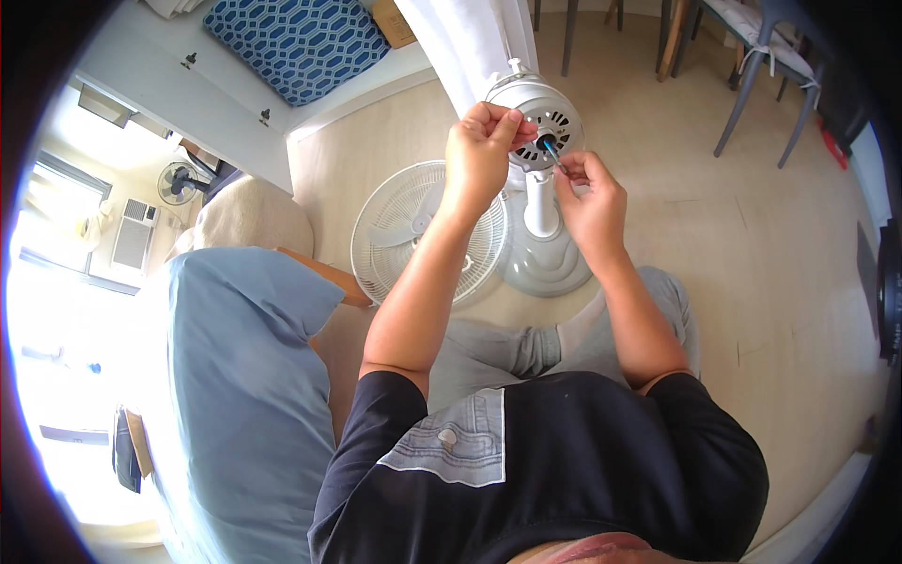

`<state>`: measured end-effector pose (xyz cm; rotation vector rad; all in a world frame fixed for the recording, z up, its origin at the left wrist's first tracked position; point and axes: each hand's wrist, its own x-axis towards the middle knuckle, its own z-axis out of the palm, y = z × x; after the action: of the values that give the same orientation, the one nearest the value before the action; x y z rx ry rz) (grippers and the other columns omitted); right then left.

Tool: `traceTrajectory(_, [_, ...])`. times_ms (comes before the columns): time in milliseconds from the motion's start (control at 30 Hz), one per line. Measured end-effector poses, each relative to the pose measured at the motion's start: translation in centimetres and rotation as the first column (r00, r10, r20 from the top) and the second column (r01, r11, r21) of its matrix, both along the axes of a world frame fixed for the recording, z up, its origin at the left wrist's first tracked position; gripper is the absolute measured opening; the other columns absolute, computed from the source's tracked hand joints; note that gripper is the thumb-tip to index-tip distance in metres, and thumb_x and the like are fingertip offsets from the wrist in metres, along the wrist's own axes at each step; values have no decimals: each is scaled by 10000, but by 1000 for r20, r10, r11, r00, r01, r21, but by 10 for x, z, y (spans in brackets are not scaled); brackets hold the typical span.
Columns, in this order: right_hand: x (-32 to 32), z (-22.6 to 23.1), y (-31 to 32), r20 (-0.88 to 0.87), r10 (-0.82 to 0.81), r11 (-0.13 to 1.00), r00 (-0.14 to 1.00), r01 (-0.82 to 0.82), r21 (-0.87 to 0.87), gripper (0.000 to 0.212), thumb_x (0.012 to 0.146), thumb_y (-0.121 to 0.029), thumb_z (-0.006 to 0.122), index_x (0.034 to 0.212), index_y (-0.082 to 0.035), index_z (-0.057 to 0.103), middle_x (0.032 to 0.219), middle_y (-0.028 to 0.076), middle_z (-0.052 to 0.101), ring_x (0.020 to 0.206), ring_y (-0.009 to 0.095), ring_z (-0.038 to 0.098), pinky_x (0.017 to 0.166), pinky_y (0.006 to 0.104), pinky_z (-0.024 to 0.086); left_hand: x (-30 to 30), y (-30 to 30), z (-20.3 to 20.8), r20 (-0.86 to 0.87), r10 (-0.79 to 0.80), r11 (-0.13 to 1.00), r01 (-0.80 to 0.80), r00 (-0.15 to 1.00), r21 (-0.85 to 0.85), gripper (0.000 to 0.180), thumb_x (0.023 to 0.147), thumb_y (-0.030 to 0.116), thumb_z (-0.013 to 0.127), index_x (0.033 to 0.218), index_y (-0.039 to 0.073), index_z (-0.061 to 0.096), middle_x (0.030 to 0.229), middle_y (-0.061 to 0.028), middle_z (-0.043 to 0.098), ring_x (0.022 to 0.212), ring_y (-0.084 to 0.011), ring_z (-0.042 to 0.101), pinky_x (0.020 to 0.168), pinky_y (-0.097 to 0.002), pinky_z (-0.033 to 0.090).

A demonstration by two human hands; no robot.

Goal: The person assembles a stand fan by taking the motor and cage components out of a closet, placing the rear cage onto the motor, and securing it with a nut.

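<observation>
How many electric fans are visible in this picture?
2: a white fan, in parts, at upper centre; a dark fan at left, near the air conditioner.

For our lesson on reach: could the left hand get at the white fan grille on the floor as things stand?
Probably yes: the left forearm passes above the grille, and nothing visible blocks the left hand, though it is up near the motor housing.
</observation>
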<state>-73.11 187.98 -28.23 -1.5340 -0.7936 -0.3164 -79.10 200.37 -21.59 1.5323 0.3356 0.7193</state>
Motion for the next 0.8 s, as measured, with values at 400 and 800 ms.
traceTrajectory(400, [0, 5, -2, -146, 77, 994, 986, -66, 83, 121, 748, 1, 676, 834, 5, 590, 756, 76, 632, 676, 149, 605, 639, 277, 493, -8, -5, 5, 86, -21, 994, 30, 996, -107, 161, 913, 128, 532, 920, -32, 547, 853, -129, 643, 804, -184, 636, 775, -288, 509])
traceTrajectory(800, [-1, 4, 0, -161, 68, 992, 985, -49, 117, 150, 742, -2, 679, 862, -12, 590, 777, 74, 611, 686, 174, 603, 648, 278, 491, -20, -8, 13, 177, -26, 978, 62, 984, -200, 148, 909, 145, 543, 900, -2, 536, 843, -116, 641, 804, -196, 636, 787, -303, 504])
